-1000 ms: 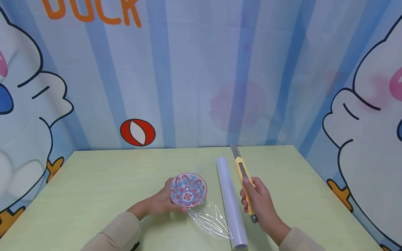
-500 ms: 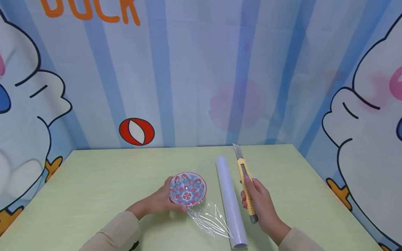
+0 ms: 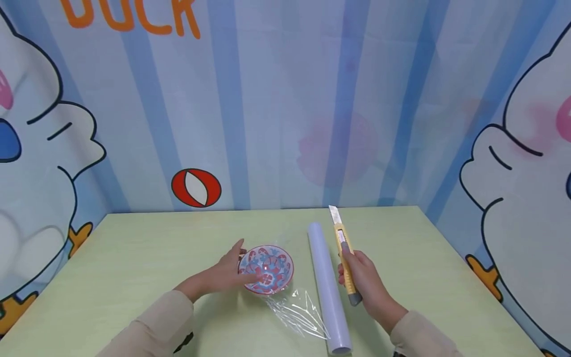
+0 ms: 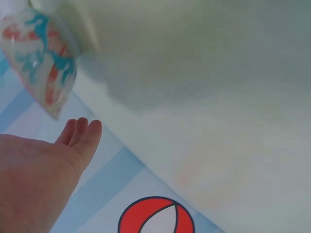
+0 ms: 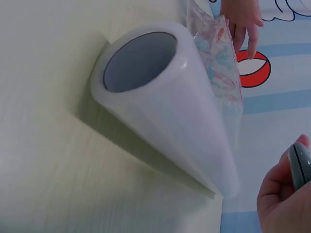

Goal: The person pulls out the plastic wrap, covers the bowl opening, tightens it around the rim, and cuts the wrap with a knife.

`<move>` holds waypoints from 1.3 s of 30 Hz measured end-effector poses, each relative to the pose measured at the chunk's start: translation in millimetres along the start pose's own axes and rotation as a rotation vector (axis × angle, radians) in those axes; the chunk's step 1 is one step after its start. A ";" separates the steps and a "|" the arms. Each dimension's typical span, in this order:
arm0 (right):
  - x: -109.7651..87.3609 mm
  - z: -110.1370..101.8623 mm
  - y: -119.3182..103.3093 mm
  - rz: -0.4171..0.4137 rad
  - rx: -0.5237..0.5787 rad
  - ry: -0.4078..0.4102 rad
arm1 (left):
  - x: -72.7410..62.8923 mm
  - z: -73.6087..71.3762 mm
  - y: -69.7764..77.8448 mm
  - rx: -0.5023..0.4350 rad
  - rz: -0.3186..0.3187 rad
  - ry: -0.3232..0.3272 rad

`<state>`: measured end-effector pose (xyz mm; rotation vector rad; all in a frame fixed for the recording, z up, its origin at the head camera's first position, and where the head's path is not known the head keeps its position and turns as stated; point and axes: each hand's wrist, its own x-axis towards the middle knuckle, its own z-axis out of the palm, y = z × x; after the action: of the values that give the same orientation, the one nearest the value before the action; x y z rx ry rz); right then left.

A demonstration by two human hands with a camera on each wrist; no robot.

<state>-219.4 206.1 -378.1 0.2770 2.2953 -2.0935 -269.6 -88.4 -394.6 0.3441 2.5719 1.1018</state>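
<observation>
Currently gripped utility knife (image 3: 341,238): a slim yellow body is fitted with a dark slider and a grey end cap; the flat metal blade is extended and pointed away from the person.
Right hand (image 3: 366,280): fingers are curled round the knife body, with the thumb laid along its upper face.
Bowl (image 3: 267,263): round, flared and glossy; the white inside is covered by a red and blue floral pattern, and the rim is edged in red. It is placed near the middle of the table (image 3: 169,258), left of the knife.
Left hand (image 3: 225,272): fingers are extended and spread at the bowl's left side; nothing is gripped. One digit is seen across the rim in the head view; contact cannot be told.
Clear film (image 3: 296,312): thin, shiny and creased; it is spread between bowl and roll.
Roll (image 3: 327,287): a smooth, pale lavender hollow cylinder is laid lengthwise between bowl and knife.
Table surface: pale green, faintly grained.
Obstruction: in the right wrist view, the bowl is partly covered by film.
Backdrop (image 3: 276,99): wrinkled sheet, blue-striped; white cartoon figures (image 3: 40,163) and a red-and-white ball (image 3: 196,188) are printed on it.
Writing: orange letters (image 3: 153,17), cropped at the top, apparently "DUCK".
</observation>
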 end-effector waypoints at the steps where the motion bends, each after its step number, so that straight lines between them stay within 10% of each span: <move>1: 1.5 0.9 -1.2 0.001 -0.009 -0.007 | 3.2 -3.8 3.5 0.019 0.005 0.007; 8: 16.1 18.1 -11.9 0.046 -0.112 -0.041 | 27.3 -16.2 35.1 0.203 0.040 0.034; 19: 27.1 38.0 -10.3 0.025 -0.142 -0.069 | 62.3 4.4 73.6 0.353 -0.062 0.044; 30: 40.0 47.5 -7.8 0.030 -0.363 -0.125 | 119.6 21.4 73.5 0.479 -0.211 -0.027; 39: 51.4 56.0 -1.9 -0.066 -0.604 -0.130 | 129.8 39.1 74.7 0.507 -0.209 0.048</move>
<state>-276.0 156.5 -388.7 0.0429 2.7276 -1.2887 -367.1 31.8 -390.7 0.1556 2.8248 0.3802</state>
